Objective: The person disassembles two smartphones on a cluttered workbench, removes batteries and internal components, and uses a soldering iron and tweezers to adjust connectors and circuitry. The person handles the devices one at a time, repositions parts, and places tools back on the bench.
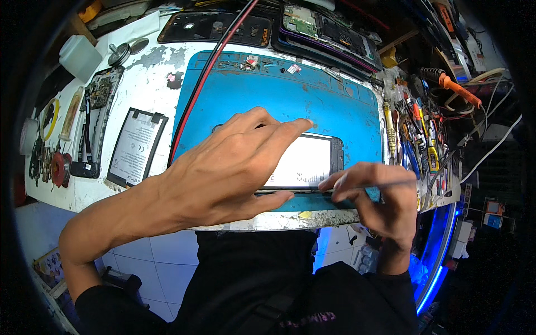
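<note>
An opened phone (337,152) lies on the blue mat (268,78), a white battery (310,159) showing inside its dark frame. My left hand (240,156) reaches across the phone's left part with fingers and thumb apart, steadying or hovering at its edges; contact is hard to make out. My right hand (388,201) is at the phone's near right corner. Its fingers are closed around a thin grey tool (399,183), slightly blurred, whose tip I cannot make out. The left part of the phone is hidden under my left hand.
A loose battery (137,146) lies left of the mat. Phone shells (218,29) and a stack of phone parts (329,36) sit at the back. A red-black cable (209,78) crosses the mat. Screwdrivers (389,125) and a soldering iron (458,91) crowd the right.
</note>
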The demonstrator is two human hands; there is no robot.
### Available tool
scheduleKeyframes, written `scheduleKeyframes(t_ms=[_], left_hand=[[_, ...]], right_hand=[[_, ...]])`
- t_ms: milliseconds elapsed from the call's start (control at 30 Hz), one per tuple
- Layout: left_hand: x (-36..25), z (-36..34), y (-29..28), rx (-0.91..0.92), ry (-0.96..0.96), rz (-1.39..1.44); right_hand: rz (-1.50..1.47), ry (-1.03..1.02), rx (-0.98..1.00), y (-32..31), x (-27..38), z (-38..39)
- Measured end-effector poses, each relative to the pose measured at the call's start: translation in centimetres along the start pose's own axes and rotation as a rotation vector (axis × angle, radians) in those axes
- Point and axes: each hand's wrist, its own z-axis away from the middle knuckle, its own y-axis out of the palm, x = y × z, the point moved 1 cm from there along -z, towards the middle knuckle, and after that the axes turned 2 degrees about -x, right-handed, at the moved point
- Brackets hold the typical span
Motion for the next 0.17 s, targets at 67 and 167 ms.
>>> scheduleKeyframes(t_ms=[67,167], left_hand=[[0.0,0.0,-0.1,0.006,-0.009,-0.009],[0.2,0.1,0.0,0.005,-0.016,0.009]], right_hand=[[0.108,-0.163,-0.023,0.4,0.6,0.4],[0.373,-0.376,0.002,1.3,1.3,1.6]])
